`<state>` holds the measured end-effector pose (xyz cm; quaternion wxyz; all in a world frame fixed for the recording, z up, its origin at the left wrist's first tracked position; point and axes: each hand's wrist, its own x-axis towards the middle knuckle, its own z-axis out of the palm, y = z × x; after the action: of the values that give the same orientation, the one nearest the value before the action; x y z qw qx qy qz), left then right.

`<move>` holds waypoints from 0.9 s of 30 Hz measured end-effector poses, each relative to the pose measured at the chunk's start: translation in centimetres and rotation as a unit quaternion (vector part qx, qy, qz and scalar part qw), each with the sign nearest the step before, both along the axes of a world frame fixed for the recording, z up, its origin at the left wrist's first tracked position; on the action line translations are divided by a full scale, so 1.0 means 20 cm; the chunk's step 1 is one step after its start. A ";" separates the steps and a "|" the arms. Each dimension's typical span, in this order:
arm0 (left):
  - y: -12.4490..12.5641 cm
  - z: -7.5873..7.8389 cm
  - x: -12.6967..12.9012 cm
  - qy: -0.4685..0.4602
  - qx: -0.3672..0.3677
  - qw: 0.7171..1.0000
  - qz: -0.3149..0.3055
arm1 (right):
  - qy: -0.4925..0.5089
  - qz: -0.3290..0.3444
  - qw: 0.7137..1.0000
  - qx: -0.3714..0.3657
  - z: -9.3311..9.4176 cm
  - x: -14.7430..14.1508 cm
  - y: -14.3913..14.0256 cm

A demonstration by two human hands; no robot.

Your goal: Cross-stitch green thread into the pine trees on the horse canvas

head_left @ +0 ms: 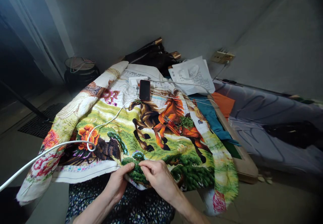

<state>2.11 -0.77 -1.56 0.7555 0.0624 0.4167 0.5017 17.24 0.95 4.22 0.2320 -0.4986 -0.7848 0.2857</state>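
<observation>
A large cross-stitch cloth with galloping horses, flowers and green bushes lies across the lap and the table, its two sides rolled up. My left hand grips its near edge, thumb on top by the green bushes and fingers hidden underneath. Just beside that thumb, my right hand is closed in a pinch above the stitching. Whatever sits between its fingertips is too small to make out. On the cloth, a bundle of green thread rests against small red-handled scissors.
A dark phone lies on the cloth near a white charger. One white cable loops over the left side. White printed bags and teal fabric are at the right. A wall socket is behind.
</observation>
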 end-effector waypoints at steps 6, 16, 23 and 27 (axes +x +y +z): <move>0.00 -0.01 0.00 -0.011 0.005 1.000 -0.001 | -0.042 0.001 0.999 0.006 0.01 -0.02 0.00; 0.00 0.01 0.00 0.013 -0.007 1.000 0.011 | 0.001 0.001 1.000 -0.030 -0.01 0.00 0.01; 0.01 0.02 0.01 0.007 -0.022 1.000 0.008 | 0.057 -0.040 0.997 -0.016 -0.04 0.00 0.02; 0.02 0.02 0.02 -0.001 -0.014 1.000 0.009 | 0.097 -0.054 0.994 -0.019 -0.05 -0.03 0.03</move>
<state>2.42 -0.46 -1.13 0.7520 0.0475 0.4238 0.5026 16.70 1.60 3.29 0.3122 -0.5145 -0.7252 0.3346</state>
